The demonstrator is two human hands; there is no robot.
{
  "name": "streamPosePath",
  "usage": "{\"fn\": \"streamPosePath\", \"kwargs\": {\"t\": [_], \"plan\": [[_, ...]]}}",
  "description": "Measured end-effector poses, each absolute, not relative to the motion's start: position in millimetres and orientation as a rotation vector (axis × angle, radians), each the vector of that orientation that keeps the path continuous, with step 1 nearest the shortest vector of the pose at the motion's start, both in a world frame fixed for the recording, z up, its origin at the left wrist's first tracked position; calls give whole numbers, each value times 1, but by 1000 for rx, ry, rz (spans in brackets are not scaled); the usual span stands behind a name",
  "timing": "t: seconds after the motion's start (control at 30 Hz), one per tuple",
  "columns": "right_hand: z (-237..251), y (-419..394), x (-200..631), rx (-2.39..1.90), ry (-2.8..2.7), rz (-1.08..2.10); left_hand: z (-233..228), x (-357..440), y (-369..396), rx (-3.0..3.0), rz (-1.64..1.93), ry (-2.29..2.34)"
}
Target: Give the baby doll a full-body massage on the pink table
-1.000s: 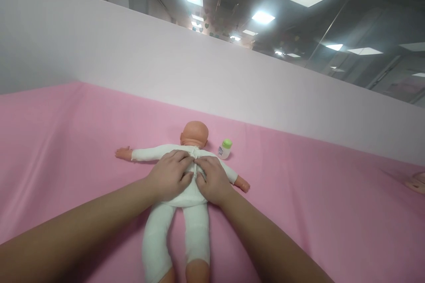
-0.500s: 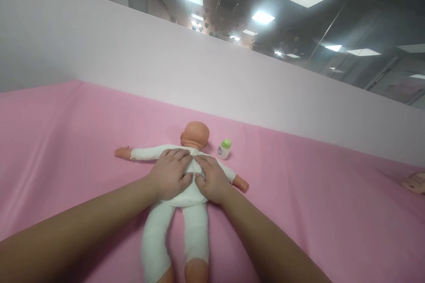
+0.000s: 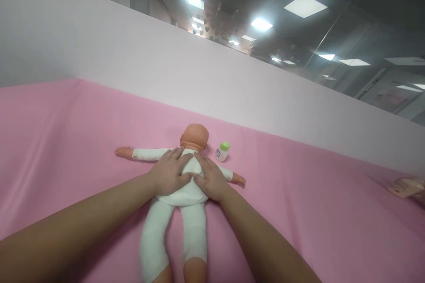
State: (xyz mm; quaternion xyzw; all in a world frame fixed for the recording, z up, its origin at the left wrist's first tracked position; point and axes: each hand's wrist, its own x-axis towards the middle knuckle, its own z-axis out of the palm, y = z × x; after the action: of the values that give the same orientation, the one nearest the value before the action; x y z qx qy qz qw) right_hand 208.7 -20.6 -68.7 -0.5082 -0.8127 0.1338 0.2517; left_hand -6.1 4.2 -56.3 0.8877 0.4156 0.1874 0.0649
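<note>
Fingers of the left hand (image 3: 168,174) have fanned apart since the earlier frame, and the thumb tips have drawn closer, leaving more cloth visible between the hands; the doll's right forearm also appears slightly shifted inward.

Subject of inspection: one baby doll with an orange-tan plastic head and white cloth body (image 3: 188,198), lying face down on smooth pink sheeting (image 3: 315,203). Back of head is uppermost, arms are stretched out to either side, and legs point toward the wearer, their ends cut off by the frame. That position presents the back squarely and, in my judgement, lets the outspread arms steady the body against rolling.

Left hand and right hand (image 3: 212,179) both lie flat, palms down, on the doll's upper back, one each side of its midline. Neither is clenched or gripping. Such mirrored placement would likely share contact evenly; actual pressure cannot be determined.

A small translucent white bottle with a lime-green cap (image 3: 222,152) stands beside the doll's head, touching neither hand, apparently near enough for easy reach. A plain white panel (image 3: 212,79) borders the sheeting behind. One pale pinkish item (image 3: 407,187) at the right edge remains unidentified.
</note>
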Motion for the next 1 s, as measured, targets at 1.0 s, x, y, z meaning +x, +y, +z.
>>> {"fn": "streamPosePath", "kwargs": {"t": [1.0], "plan": [[-48, -24, 184, -1523, -1590, 906, -84, -23, 37, 1968, 880, 1074]]}}
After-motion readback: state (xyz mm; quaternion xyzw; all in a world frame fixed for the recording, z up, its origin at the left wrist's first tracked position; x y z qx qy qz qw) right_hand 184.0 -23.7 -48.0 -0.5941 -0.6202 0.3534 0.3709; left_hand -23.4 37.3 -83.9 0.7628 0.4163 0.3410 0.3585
